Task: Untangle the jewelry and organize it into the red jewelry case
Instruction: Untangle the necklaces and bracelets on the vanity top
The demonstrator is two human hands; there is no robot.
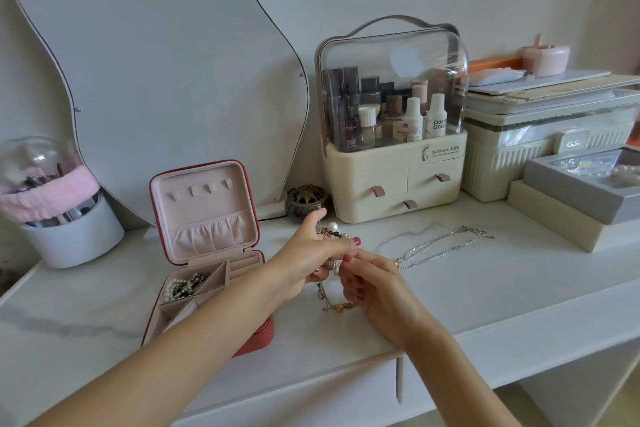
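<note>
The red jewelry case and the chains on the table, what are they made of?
The red jewelry case looks like textured leather or faux leather outside, with soft matte pink lining like velvet. The chains look like silvery metal: thin links glinting on the white table. Real silver or not, I can't tell.

Your left hand (311, 253) and right hand (372, 282) pinch a tangled beaded chain (332, 302) over the bench (485, 288), just beside the open red jewelry case (204, 253).

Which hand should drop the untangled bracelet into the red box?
Probably the left hand. It is nearer the open red jewelry case, which sits on that side, and already pinches the tangled jewelry. The right hand is farther away, nearer the silver chains.
</note>
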